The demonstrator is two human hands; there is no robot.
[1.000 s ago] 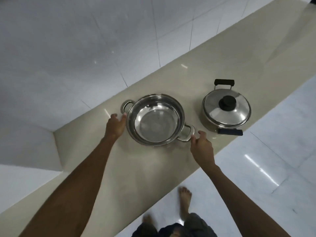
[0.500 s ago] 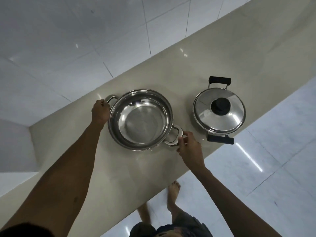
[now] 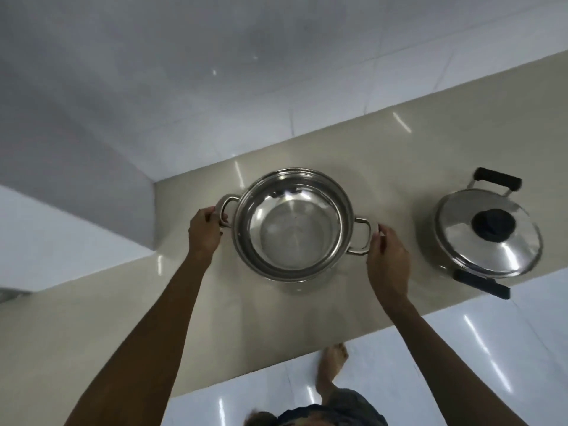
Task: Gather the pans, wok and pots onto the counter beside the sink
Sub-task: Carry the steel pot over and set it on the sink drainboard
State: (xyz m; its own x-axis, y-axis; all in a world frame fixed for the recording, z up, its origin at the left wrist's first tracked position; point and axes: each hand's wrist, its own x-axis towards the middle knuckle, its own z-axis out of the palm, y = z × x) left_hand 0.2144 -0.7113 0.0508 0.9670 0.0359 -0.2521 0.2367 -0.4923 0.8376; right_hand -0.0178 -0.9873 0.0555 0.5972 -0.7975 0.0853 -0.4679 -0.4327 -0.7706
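Note:
An open, empty stainless steel pot [image 3: 293,224] with two loop handles is at the middle of the beige counter [image 3: 384,142]. My left hand [image 3: 204,232] grips its left handle. My right hand [image 3: 387,252] is closed around its right handle. To the right stands a second steel pot [image 3: 485,232] with a domed lid, a black knob and black side handles, close to the counter's front edge. I cannot tell whether the open pot is lifted or resting on the counter.
A white tiled wall [image 3: 215,72] rises behind the counter and a white block [image 3: 70,235] juts out at the left. A glossy white floor [image 3: 476,348] lies below, with my bare foot [image 3: 332,364] near the counter edge.
Both hands have closed on the open pot's handles. The view has swung, so the lidded pot now sits further right and the left wall corner shows.

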